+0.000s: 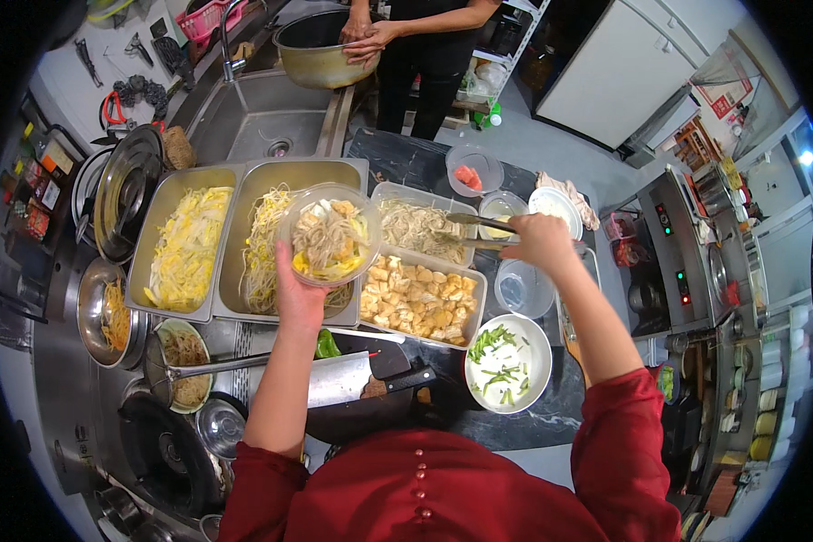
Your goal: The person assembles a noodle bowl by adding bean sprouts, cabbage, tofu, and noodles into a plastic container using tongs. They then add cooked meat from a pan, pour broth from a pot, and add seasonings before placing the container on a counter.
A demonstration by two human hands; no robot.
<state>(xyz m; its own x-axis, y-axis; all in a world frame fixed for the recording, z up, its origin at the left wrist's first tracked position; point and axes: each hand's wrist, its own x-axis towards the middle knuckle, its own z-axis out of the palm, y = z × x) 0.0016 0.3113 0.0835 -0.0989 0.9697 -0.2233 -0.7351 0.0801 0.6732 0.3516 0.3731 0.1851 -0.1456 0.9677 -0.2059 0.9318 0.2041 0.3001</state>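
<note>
Dark desk [565, 411]: runs beneath the cube tray [475, 318]; to that tray's near right we see a bare strip with open room.
Sprout pan [262, 319]: steel, its right edge close along the cube tray's left side, leaving us hardly any gap.
Noodle tray [411, 191]: just beyond the cube tray, the facing edges close together; we see pale strands in it.
Clear bowl [377, 248]: held up over the sprout pan, to the cube tray's far left, heaped with food.
White bowl [537, 361]: its rim just beside the cube tray's near right corner.
Cleaver [334, 381]: on our side of the cube tray, handle pointing right.
Tongs [488, 222]: beyond the cube tray's far right corner, tips in the noodle tray.
Left grip [300, 294]: left of the cube tray, cupping our clear bowl from its near side.
Right grip [544, 244]: beyond and right of the cube tray, closed around our tongs.
</note>
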